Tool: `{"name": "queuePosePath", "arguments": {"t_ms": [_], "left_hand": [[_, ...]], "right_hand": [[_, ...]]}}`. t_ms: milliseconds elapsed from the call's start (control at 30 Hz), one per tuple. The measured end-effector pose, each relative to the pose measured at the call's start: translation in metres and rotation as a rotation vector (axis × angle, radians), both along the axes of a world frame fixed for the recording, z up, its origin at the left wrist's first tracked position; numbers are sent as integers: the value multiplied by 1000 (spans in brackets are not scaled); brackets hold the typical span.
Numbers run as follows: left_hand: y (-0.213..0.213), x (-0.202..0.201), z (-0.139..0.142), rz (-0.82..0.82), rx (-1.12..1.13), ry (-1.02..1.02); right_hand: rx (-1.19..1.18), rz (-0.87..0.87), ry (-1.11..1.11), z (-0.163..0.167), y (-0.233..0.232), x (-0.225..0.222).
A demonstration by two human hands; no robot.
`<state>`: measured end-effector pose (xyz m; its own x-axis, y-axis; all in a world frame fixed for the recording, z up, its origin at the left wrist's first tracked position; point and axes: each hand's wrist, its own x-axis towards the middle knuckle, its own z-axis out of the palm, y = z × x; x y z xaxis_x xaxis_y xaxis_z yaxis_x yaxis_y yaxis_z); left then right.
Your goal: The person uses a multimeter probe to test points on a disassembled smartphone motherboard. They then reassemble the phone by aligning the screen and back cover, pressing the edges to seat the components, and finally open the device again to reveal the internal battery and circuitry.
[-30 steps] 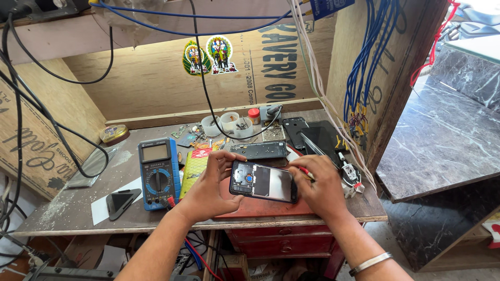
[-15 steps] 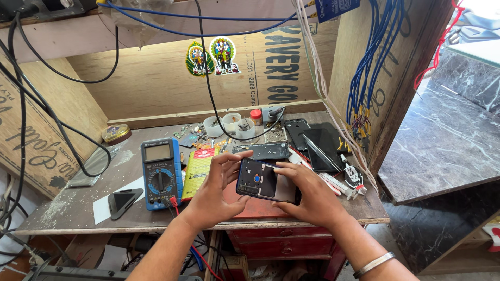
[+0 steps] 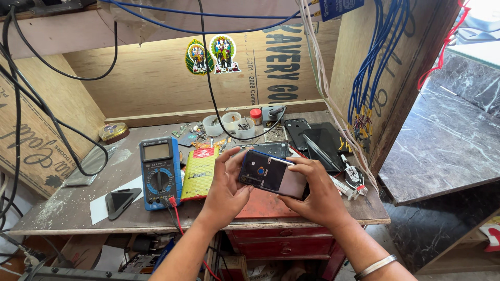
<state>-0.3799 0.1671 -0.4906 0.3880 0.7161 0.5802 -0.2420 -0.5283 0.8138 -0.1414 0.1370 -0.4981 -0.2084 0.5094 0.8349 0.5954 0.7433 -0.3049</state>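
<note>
Both hands are raised just above a worn, dusty wooden workbench (image 3: 67,208), gripping a smartphone (image 3: 273,176) between them. Its glossy, dark blue-to-grey back is turned upward, and its long axis runs left to right, tilted slightly down toward the right. The left hand (image 3: 225,190) is curled around the phone's left end, thumb pressed on the near edge. The right hand (image 3: 319,195) is clasped over the right end, fingers wrapped on top; a metal bangle (image 3: 376,265) is worn on that wrist. A blue boxy multimeter (image 3: 159,171) and a flat yellow packet (image 3: 198,174) are laid to the left.
</note>
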Motion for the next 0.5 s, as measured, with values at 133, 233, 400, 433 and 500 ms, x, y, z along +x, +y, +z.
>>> {"name": "queuePosePath", "arguments": {"t_ms": [133, 233, 400, 433, 500], "left_hand": [[6, 11, -16, -50, -183, -101], [9, 18, -24, 10, -364, -149], [7, 18, -27, 62, -399, -207], [5, 18, -27, 80, -400, -214], [3, 18, -27, 96, -408, -221]], "right_hand": [[-24, -22, -12, 1, 0, -2], [-80, -12, -26, 1, 0, -3], [-142, -8, -55, 1, 4, -5], [-151, -8, -60, 0, 4, -5], [-159, -8, -55, -1, 5, -5]]}}
